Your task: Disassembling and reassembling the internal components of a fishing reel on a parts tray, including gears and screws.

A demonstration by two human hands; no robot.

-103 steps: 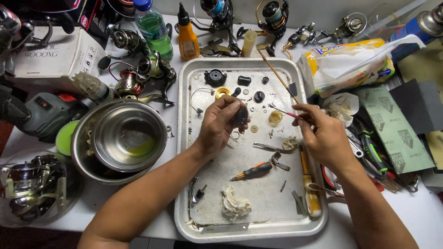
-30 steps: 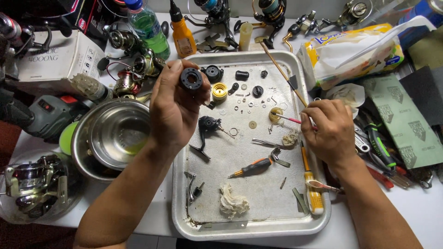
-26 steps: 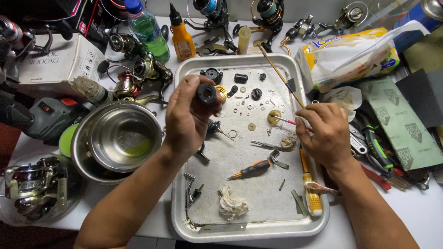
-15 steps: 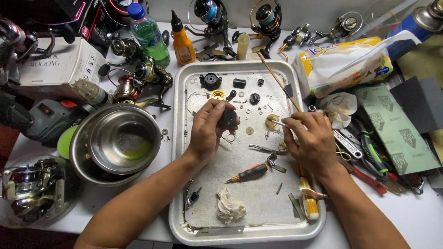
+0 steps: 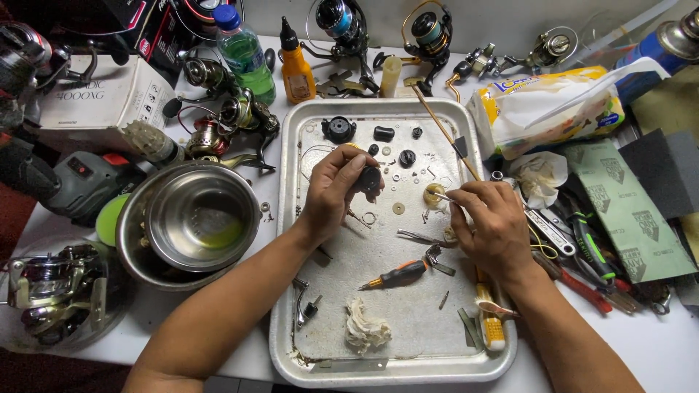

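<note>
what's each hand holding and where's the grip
Left hand pinches a small black reel part by its sides. Right hand grips a thin stick near its rear end, tip over the tray.

Open room is left along the metal tray's point(image 5: 285, 218) lower middle; passage elsewhere is blocked by scattered reel parts point(image 5: 397, 156), an orange-handled screwdriver point(image 5: 397, 275) and a wadded rag point(image 5: 365, 329).

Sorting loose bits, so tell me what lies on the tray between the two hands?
Head view: between the left hand, gripping a black round reel part, and the right hand lie a small flat washer and tiny scattered metal bits on the metal tray.
</note>
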